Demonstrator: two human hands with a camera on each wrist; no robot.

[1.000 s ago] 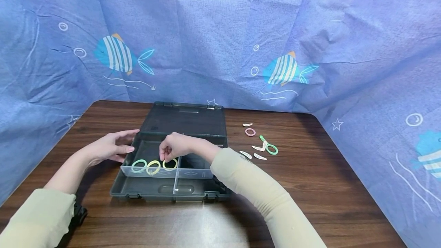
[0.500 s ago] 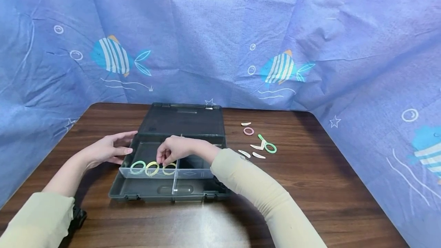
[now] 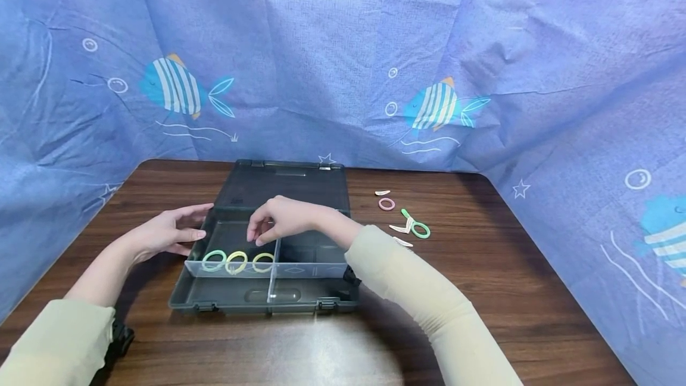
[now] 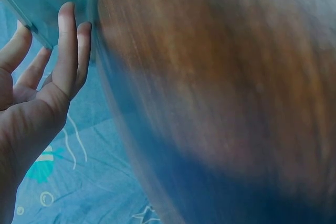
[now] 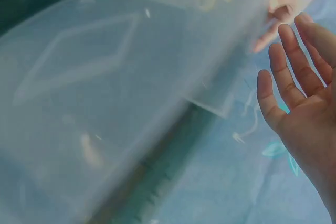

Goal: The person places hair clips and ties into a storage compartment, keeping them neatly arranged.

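A dark translucent divided box (image 3: 225, 288) lies with its lid (image 3: 289, 189) folded back. Along the clear divider in its left compartment stand a green ring (image 3: 204, 262) and two yellow rings, the middle one (image 3: 236, 253) and the right one (image 3: 262, 255), like small hair ties. My left hand (image 3: 161, 234) touches the box's left side with spread, nearly straight fingers (image 4: 67, 40). Above the left compartment hovers my right hand (image 3: 286, 219), fingers loosely bent and nothing held. The right wrist view shows its fingers (image 5: 286, 77) apart beside the box wall.
Right of the box on the wooden table (image 3: 471, 273) lie a pink ring (image 3: 387, 209), a green ring (image 3: 429, 232) and several white leaf-shaped pieces like hair clips (image 3: 382, 193). A blue fish-print cloth (image 3: 332, 64) hangs behind the table.
My right hand has let go of the right yellow ring and lifted up and back from it. That ring stays by the divider. The left hand keeps its place at the box.
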